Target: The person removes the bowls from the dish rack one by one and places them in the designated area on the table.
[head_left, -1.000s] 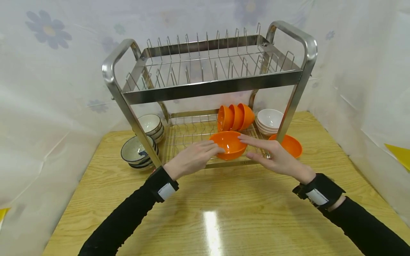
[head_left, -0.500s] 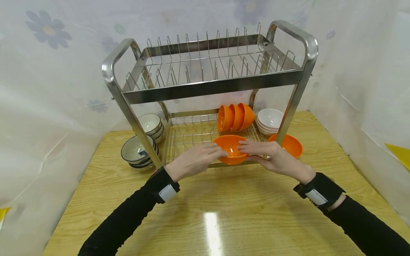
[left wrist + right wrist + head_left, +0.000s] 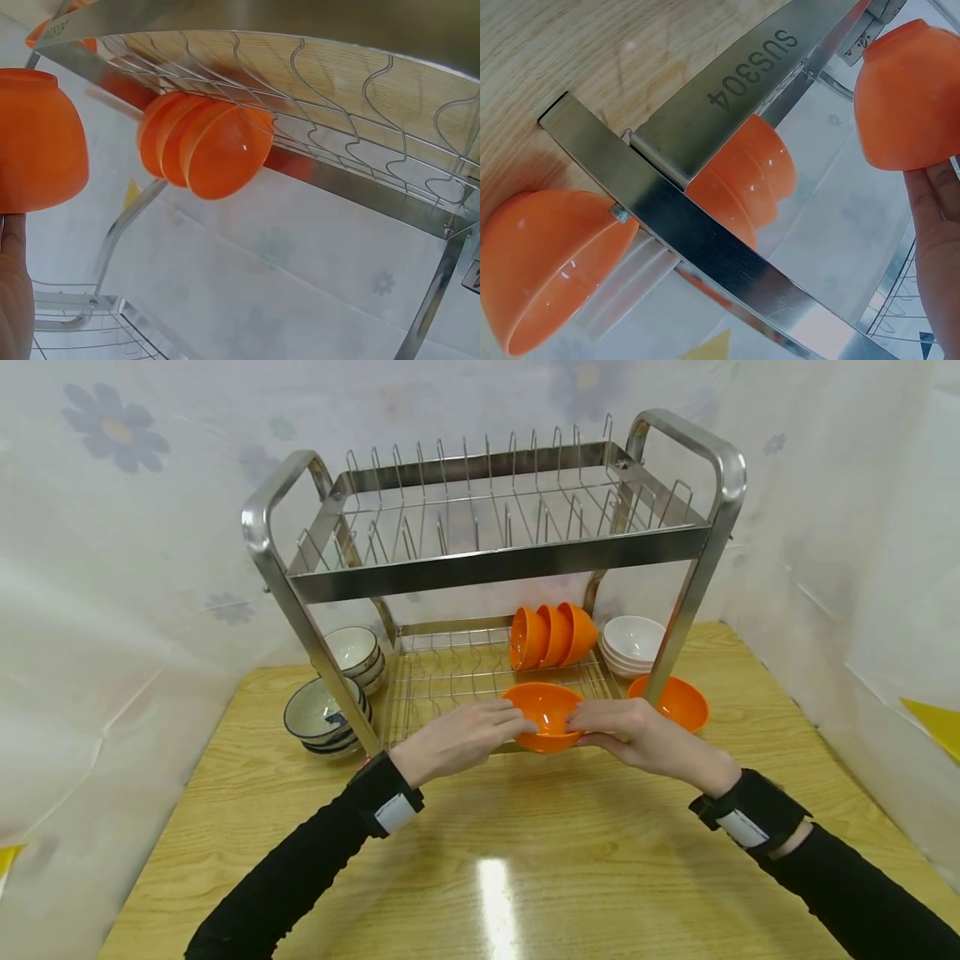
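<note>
Your left hand (image 3: 474, 735) and right hand (image 3: 637, 731) pinch opposite sides of an orange bowl (image 3: 546, 714) | front rail (image 3: 727, 97) beyond grip | risk: uneven finger pressure could tip it against rail

We see the left arm (image 3: 300, 852) and right arm (image 3: 855, 877) reach forward and inward, both in black sleeves. On each wrist we see a black band (image 3: 750, 810) with a pale patch (image 3: 395, 812). Our left hand (image 3: 465, 733) points its fingers rightward, back upward; our right hand (image 3: 637, 731) points leftward, thumb below the fingers. Both grip, close together, yet we see them apart.
</note>
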`<action>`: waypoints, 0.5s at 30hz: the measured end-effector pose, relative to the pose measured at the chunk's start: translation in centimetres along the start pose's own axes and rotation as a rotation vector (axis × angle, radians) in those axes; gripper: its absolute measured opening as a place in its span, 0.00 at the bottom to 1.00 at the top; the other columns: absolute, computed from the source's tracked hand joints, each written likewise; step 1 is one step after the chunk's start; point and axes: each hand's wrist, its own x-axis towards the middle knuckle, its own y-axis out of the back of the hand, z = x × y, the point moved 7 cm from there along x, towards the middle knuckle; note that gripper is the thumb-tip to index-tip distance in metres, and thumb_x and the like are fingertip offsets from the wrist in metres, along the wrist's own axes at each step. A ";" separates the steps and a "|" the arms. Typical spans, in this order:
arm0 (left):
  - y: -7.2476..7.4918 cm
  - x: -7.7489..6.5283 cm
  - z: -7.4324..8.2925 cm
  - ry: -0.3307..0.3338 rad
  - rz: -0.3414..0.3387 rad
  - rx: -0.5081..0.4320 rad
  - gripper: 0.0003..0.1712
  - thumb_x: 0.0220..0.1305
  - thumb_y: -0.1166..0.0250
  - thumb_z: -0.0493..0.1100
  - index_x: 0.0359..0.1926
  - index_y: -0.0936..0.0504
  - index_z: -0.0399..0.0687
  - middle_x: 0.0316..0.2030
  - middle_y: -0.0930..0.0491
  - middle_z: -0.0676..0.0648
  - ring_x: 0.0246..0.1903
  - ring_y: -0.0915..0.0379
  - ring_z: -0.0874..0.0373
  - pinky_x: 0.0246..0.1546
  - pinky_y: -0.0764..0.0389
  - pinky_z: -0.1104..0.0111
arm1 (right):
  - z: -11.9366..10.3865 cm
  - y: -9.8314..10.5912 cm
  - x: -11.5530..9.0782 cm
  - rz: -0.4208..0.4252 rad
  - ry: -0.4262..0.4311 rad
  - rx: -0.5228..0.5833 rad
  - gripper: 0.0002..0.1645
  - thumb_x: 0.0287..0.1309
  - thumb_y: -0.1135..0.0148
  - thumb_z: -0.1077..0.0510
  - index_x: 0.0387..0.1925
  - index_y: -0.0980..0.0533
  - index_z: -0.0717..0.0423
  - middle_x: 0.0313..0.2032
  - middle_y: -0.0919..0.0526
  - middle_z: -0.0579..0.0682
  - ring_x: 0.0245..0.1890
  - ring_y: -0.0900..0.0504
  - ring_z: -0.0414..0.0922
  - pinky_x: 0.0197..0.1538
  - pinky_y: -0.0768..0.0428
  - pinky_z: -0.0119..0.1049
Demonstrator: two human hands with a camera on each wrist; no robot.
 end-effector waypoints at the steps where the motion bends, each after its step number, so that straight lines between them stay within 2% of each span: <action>1: 0.0 0.0 0.0 0.001 -0.004 0.001 0.19 0.70 0.40 0.31 0.58 0.20 0.49 0.53 0.16 0.51 0.54 0.20 0.56 0.61 0.20 0.66 | 0.0 0.0 0.0 -0.006 -0.002 -0.003 0.18 0.70 0.46 0.52 0.44 0.17 0.59 0.42 0.11 0.53 0.44 0.12 0.50 0.61 0.25 0.18; 3: -0.1 0.0 0.0 0.002 -0.008 0.004 0.19 0.69 0.39 0.31 0.59 0.20 0.49 0.53 0.16 0.50 0.54 0.20 0.56 0.62 0.20 0.65 | -0.1 -0.1 0.1 -0.022 -0.013 -0.013 0.10 0.66 0.40 0.57 0.43 0.17 0.57 0.40 0.11 0.51 0.42 0.13 0.47 0.56 0.20 0.22; 6: -0.1 0.1 0.0 0.002 -0.009 0.009 0.20 0.69 0.39 0.30 0.59 0.20 0.49 0.54 0.16 0.50 0.55 0.20 0.55 0.62 0.20 0.65 | -0.1 -0.1 0.1 -0.047 -0.037 -0.052 0.08 0.65 0.39 0.57 0.41 0.17 0.56 0.38 0.12 0.48 0.39 0.15 0.44 0.48 0.14 0.31; 9: -0.1 0.1 0.0 0.006 -0.012 0.011 0.22 0.68 0.39 0.28 0.59 0.21 0.50 0.55 0.16 0.51 0.56 0.20 0.56 0.62 0.20 0.65 | -0.1 -0.2 0.1 -0.066 -0.050 -0.101 0.14 0.68 0.45 0.51 0.39 0.18 0.55 0.36 0.13 0.46 0.37 0.16 0.42 0.43 0.12 0.37; 11: -0.2 0.0 0.0 0.008 -0.012 0.011 0.24 0.67 0.40 0.27 0.60 0.20 0.51 0.55 0.16 0.51 0.57 0.20 0.56 0.63 0.21 0.65 | -0.2 -0.1 0.0 -0.074 -0.049 -0.132 0.20 0.70 0.51 0.47 0.38 0.18 0.53 0.35 0.14 0.45 0.36 0.17 0.41 0.41 0.12 0.37; 15: -0.3 -0.3 -0.1 0.000 0.005 0.016 0.29 0.66 0.42 0.24 0.63 0.22 0.51 0.61 0.19 0.50 0.62 0.23 0.55 0.68 0.25 0.64 | -0.4 0.0 -0.3 -0.083 -0.038 -0.188 0.24 0.72 0.55 0.43 0.37 0.18 0.52 0.33 0.14 0.43 0.34 0.18 0.40 0.40 0.13 0.36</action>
